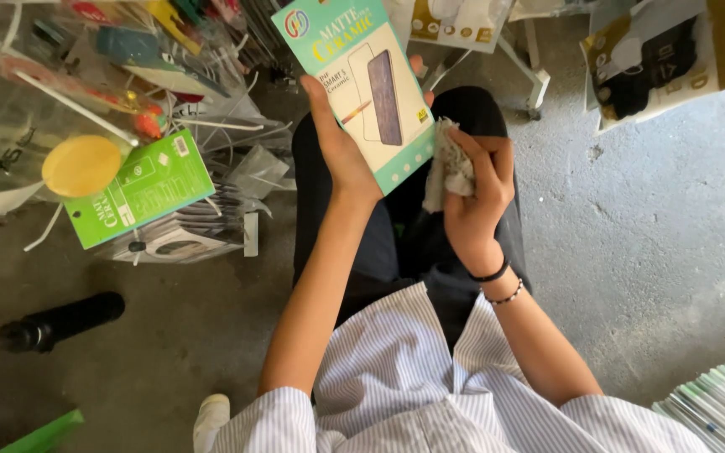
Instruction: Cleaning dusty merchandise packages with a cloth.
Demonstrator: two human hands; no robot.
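Observation:
My left hand [337, 138] holds up a flat teal and white screen-protector package [362, 75] by its lower left edge, over my lap. Beside it, my right hand [476, 197] grips a crumpled whitish cloth [449, 164] pressed against the package's lower right edge. I wear black trousers, a striped shirt, and two bracelets on the right wrist.
A green package [140, 189] lies on a stack of packages [186, 235] at left, near a yellow disc [81, 165] and cluttered plastic-wrapped goods. A black bottle [60, 321] lies on the concrete floor. More packages hang at top right [665, 59]; another stack sits bottom right [723, 407].

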